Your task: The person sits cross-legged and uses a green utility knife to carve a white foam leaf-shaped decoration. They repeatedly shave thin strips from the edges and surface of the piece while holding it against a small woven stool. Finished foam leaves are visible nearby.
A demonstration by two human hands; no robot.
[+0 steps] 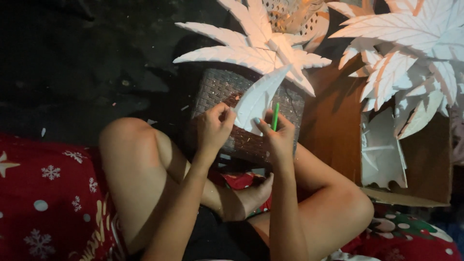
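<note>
I sit cross-legged and hold a white foam leaf piece [256,96] up in front of me. My left hand [215,126] pinches its lower left edge. My right hand [275,133] touches the piece's lower right edge and grips a thin green stick-like tool [275,116] that points upward. The foam piece is pointed at the top and curved. My bare knees frame both hands.
A woven grey-brown basket [227,89] stands right behind the hands, topped by a large white foam leaf cluster [256,46]. A cardboard box [333,121] at the right holds foam scraps [382,150], with more foam leaves [411,43] above. Red snowflake fabric [48,198] lies beneath me.
</note>
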